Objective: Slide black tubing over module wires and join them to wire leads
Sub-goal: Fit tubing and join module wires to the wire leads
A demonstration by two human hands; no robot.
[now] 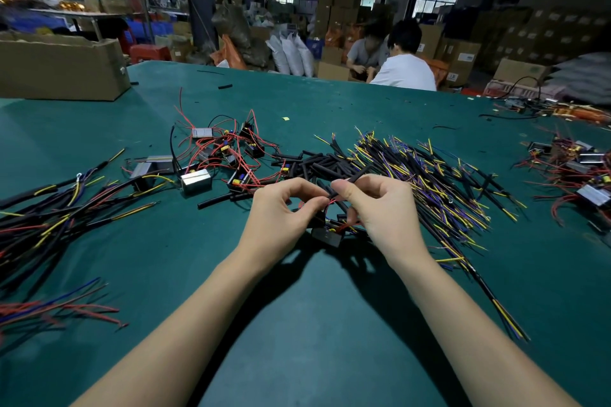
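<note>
- Black tubing piece (351,182) slants up to the right above the green table (314,324), its lower end pinched between thumb and forefinger of the right hand (380,208).
- The left hand (281,211) pinches a thin red module wire (327,205) with thumb and forefinger; its tip meets the lower end of the tubing between the two hands.
- The other fingers of both hands are curled in; a small black module (327,236) sits under them, just above the table, with red wires running up from it. Whether a finger holds the module cannot be told.
- A heap of loose black tubing pieces (314,163) lies on the table just beyond the hands.
- A wide pile of wire leads (429,182), black-sleeved with yellow and purple ends, spreads to the right of that heap and reaches under the right wrist.
- A cluster of modules with red wires (228,149), some in metal cases, lies beyond and to the left of the hands.
- A bundle of finished cables (49,211) in black sleeving lies at the left edge, with loose red and blue wires (56,307) nearer the person.
- More modules with red wires (575,172) lie at the right edge.
- A cardboard box (59,66) stands at the far left of the table.
- Two people (393,56) sit beyond the far edge, among stacked cartons.
</note>
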